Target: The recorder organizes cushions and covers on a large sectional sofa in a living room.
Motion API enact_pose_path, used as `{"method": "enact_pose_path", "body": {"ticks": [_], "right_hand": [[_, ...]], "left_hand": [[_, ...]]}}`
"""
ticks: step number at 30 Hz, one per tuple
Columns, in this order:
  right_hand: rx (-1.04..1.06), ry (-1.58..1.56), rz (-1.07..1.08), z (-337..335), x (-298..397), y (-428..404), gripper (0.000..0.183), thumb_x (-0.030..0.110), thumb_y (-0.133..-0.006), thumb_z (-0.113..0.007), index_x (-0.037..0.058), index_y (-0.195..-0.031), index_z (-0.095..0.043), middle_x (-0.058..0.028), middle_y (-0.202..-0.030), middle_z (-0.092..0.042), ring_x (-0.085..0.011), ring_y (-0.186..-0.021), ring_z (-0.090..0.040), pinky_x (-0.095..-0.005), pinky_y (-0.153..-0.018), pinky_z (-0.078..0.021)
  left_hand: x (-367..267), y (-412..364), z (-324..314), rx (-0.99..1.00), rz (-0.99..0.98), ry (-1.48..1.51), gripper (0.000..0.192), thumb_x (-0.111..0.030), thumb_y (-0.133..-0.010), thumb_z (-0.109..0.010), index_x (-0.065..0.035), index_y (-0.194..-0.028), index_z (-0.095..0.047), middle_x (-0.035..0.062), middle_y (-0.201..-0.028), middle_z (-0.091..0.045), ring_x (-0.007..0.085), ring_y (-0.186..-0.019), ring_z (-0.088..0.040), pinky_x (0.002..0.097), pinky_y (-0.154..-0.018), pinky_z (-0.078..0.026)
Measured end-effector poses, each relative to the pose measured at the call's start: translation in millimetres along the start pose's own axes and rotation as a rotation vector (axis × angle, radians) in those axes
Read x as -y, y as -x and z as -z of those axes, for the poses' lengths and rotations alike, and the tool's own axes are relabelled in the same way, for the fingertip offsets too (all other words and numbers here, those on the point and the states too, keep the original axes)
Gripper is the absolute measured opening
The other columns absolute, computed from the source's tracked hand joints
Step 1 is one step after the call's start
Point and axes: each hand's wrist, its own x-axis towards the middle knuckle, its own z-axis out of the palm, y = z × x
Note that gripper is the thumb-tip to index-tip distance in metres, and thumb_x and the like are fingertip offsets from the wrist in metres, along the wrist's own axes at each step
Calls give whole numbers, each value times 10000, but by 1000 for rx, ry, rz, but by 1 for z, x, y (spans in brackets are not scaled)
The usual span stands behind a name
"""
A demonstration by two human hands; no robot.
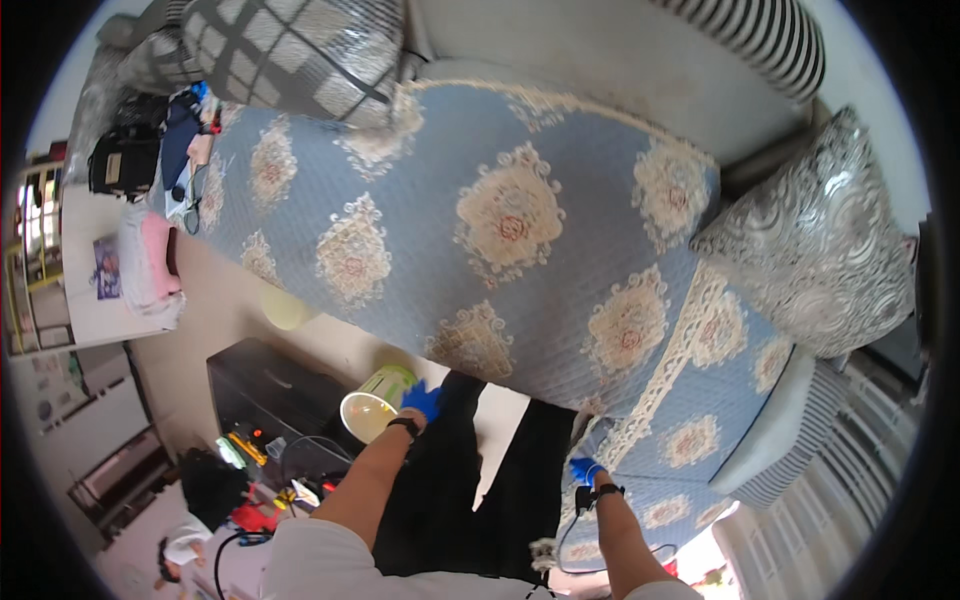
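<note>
My left hand (422, 400), in a blue glove and a little blurred, is spread beside a pale green bucket (380, 390) on the floor; whether it touches the rim I cannot tell. At the sofa's front edge, my right hand (586, 470), also gloved in blue, is at the lace-trimmed edge of the blue floral sofa cover (570, 247); its fingers are partly hidden, so its grip is unclear. The cover lies over the seat and carries cream medallion patterns. Black straps with small devices circle both wrists.
A patterned silver cushion (817, 247) and a plaid cushion (300, 56) rest on the sofa. A black low table (262, 382) stands left of the bucket. Cables run near both arms. A person with dark hair (210, 487) is at the lower left, among scattered colourful items.
</note>
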Motion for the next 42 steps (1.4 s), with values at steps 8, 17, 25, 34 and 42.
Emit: {"method": "enact_pose_path", "body": {"ticks": [8, 17, 25, 34, 42], "right_hand": [[-357, -639, 484, 35, 164, 78, 193, 176, -712, -498, 24, -830, -505, -59, -683, -540, -124, -563, -505, -227, -477, -392], [-40, 148, 751, 93, 264, 101, 195, 135, -695, -461, 23, -844, -518, -79, -725, -555, -154, -598, -524, -237, -513, -408], [-50, 88, 446, 100, 304, 158, 223, 258, -724, -433, 73, -827, -502, -48, -684, -560, -138, -524, -511, -242, -420, -359], [-388, 619, 573, 147, 373, 136, 238, 233, -696, -405, 35, -700, -537, -128, -689, -529, -250, -628, -507, -324, -516, -386], [-532, -349, 969, 45, 468, 191, 209, 124, -707, -447, 15, -880, -490, -109, -745, -542, -203, -663, -520, -271, -553, -419]], "left_hand": [[95, 55, 40, -391, 98, 369, 351, -288, -675, -414, -134, -986, -467, 128, -940, -495, 291, -860, -467, 375, -745, -368], [60, 130, 54, -790, -193, 619, 342, -281, -696, -433, -96, -981, -473, 120, -965, -484, 270, -882, -455, 333, -775, -357], [112, 161, -84, -594, 44, 973, 388, -327, -713, -394, -57, -986, -452, 136, -1015, -441, 237, -936, -430, 309, -783, -332], [254, 178, -185, -541, 16, 376, 122, -159, -675, -429, -69, -727, -494, 144, -687, -524, 268, -614, -527, 334, -512, -415], [419, 188, -118, -488, -75, 189, 234, -230, -694, -423, -86, -854, -515, 132, -842, -523, 297, -755, -503, 361, -649, -393]]}}
